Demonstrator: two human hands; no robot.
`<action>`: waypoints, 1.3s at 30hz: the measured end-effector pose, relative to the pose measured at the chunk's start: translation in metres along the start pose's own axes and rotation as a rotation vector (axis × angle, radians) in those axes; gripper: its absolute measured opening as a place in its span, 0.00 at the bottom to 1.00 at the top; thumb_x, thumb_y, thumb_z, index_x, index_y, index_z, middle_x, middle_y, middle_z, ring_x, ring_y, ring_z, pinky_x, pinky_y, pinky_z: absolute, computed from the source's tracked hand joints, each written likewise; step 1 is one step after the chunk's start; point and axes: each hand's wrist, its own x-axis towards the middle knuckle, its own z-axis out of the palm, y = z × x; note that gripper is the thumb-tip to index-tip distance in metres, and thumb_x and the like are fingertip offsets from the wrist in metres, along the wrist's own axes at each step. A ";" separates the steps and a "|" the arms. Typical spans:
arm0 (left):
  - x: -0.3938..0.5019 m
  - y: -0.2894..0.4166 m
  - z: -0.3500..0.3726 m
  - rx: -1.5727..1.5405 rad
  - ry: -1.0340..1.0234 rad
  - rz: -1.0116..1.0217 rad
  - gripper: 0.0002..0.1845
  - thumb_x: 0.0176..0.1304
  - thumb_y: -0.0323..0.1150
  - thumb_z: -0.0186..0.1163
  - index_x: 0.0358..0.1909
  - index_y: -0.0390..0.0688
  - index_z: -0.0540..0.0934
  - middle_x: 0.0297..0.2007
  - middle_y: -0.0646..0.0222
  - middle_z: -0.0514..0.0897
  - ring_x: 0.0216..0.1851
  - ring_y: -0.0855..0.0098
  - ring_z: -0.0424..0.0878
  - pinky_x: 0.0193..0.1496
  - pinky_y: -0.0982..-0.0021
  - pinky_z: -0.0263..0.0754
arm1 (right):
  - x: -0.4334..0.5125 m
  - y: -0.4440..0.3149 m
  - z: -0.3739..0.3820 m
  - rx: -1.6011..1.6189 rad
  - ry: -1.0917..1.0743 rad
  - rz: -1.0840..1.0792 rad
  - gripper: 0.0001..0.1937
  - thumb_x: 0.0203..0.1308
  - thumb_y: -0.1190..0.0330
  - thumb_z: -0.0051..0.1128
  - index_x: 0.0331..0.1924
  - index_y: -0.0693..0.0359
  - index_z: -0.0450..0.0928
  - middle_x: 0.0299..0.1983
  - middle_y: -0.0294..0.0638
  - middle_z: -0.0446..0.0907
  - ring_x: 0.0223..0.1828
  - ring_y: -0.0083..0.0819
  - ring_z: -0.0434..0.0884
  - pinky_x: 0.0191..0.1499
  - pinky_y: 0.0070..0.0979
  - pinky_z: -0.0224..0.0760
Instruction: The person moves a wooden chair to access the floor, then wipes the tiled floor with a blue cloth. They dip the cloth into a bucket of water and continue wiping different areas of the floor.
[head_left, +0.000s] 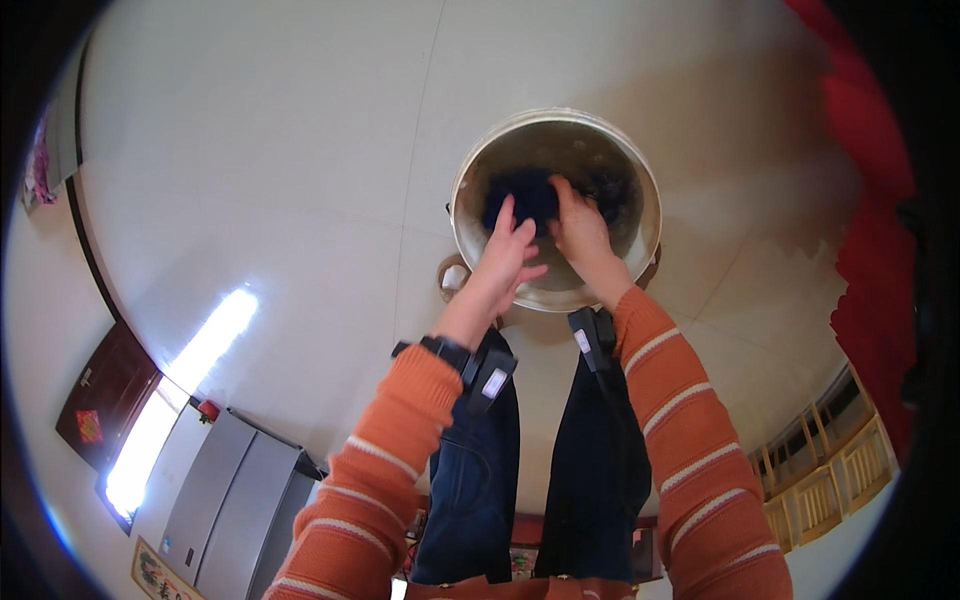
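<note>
A round, light-coloured bucket (651, 176) stands on the floor before me, with murky water (559, 279) inside. A dark blue cloth-like item (525, 196) lies in the water, blurred and partly hidden by my hands. My left hand (508, 251) is over the near left part of the bucket, its fingers spread and one fingertip at the item's near edge. Against the item's right side is my right hand (583, 229), fingers bent towards it. I cannot tell whether they grip it. Some bubbles show on the water at the far side.
My shoes (453, 277) are close against the bucket. Black devices (491, 379) with cables are strapped at my wrists. A grey refrigerator (232, 502) and a brown door (109, 390) are at lower left, wooden chairs (817, 499) at lower right, and red cloth (874, 262) hangs at right.
</note>
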 end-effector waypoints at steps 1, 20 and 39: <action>0.013 -0.001 -0.003 -0.057 0.003 -0.030 0.33 0.71 0.40 0.46 0.73 0.59 0.43 0.65 0.61 0.63 0.59 0.58 0.69 0.55 0.48 0.69 | 0.002 0.001 0.010 -0.016 -0.011 -0.031 0.25 0.48 0.78 0.53 0.54 0.56 0.69 0.50 0.48 0.75 0.46 0.51 0.76 0.49 0.39 0.73; -0.054 -0.016 0.016 -0.394 -0.066 -0.039 0.22 0.64 0.25 0.47 0.61 0.45 0.66 0.50 0.61 0.77 0.51 0.63 0.78 0.52 0.56 0.76 | -0.109 -0.055 -0.164 1.765 -0.406 0.264 0.07 0.62 0.71 0.48 0.43 0.55 0.67 0.39 0.31 0.71 0.42 0.21 0.72 0.46 0.21 0.68; -0.099 0.006 -0.016 -0.662 -0.370 -0.362 0.35 0.66 0.60 0.45 0.64 0.43 0.61 0.66 0.55 0.59 0.64 0.52 0.63 0.58 0.33 0.60 | -0.077 -0.096 -0.103 0.923 0.119 0.060 0.18 0.53 0.61 0.68 0.43 0.59 0.75 0.39 0.38 0.78 0.41 0.24 0.75 0.47 0.24 0.71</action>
